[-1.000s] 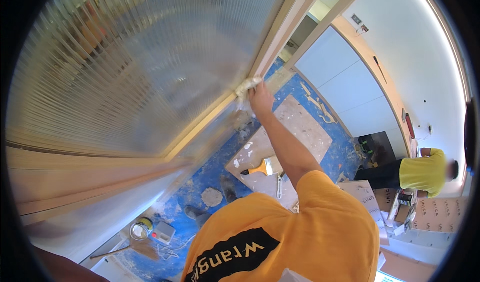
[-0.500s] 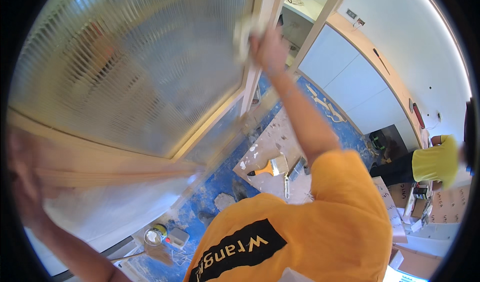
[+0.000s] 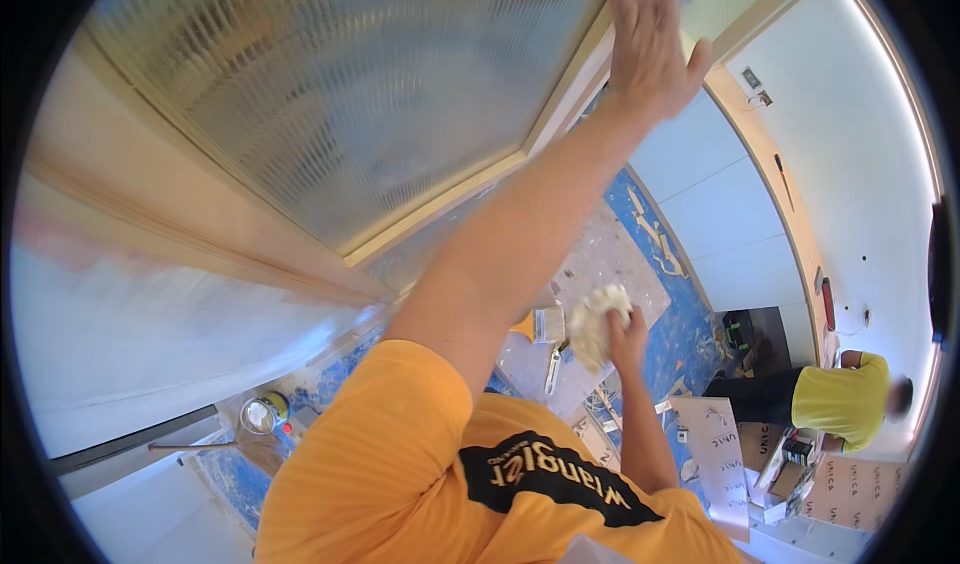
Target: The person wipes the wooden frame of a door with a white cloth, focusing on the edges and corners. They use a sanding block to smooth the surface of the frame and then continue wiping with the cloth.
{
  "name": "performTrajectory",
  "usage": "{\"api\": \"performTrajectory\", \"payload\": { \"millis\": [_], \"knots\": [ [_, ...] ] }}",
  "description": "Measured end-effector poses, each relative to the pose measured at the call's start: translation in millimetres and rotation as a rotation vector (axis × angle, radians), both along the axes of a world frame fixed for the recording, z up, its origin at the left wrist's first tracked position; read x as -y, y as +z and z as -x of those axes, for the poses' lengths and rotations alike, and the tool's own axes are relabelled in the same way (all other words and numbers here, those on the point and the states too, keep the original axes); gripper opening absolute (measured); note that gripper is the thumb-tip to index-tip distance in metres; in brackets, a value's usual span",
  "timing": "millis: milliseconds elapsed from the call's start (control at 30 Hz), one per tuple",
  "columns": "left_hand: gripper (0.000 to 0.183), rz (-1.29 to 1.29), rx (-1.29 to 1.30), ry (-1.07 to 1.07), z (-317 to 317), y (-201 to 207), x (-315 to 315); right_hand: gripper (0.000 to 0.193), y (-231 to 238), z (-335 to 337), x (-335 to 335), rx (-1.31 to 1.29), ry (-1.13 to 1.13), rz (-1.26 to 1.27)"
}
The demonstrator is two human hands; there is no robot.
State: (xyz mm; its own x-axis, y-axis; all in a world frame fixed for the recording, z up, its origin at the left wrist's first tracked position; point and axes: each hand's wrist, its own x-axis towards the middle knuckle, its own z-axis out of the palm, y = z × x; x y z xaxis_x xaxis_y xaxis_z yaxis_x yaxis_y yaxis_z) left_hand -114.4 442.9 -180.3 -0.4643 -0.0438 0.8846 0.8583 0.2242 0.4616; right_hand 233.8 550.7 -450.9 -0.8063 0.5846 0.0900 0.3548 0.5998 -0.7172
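My left hand (image 3: 652, 59) is raised with its fingers stretched out and its thumb apart, resting against the edge of the light wooden frame (image 3: 598, 49). Ribbed glass (image 3: 370, 94) fills that frame. Lower down, my right hand (image 3: 626, 339) is closed around a crumpled off-white rag (image 3: 592, 329), held away from the glass. Just beyond the rag lies a wide paintbrush (image 3: 546, 324) with an orange handle, partly hidden by my left arm. A slim metal tool (image 3: 553, 369) sits beside the brush on a paint-spotted board (image 3: 640, 284).
A person in a yellow shirt (image 3: 840, 401) bends at the right beside boxes (image 3: 850, 489). White cabinets (image 3: 715, 199) with a wooden top line the far wall. A paint can (image 3: 262, 414) and a broom (image 3: 255, 449) are on the blue-covered floor at lower left.
My right hand has come down from the frame's edge with the rag. My left hand has moved from the far left up to the frame's right edge. The view has turned.
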Motion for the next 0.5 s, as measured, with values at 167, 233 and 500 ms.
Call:
{"api": "performTrajectory", "payload": {
  "millis": [167,233,500],
  "knots": [
    [0.097,0.037,0.27,0.07,-25,-149,-14,0.031,-9,-118,-48,0.149,-0.203,-0.045],
    [0.096,0.038,0.318,0.062,-32,-195,-6,0.031,-5,-135,-50,0.112,-0.237,0.021],
    [0.083,0.474,0.597,-0.069,-62,-264,36,0.026,-16,-111,-67,0.112,-0.195,0.004]
  ]
}}
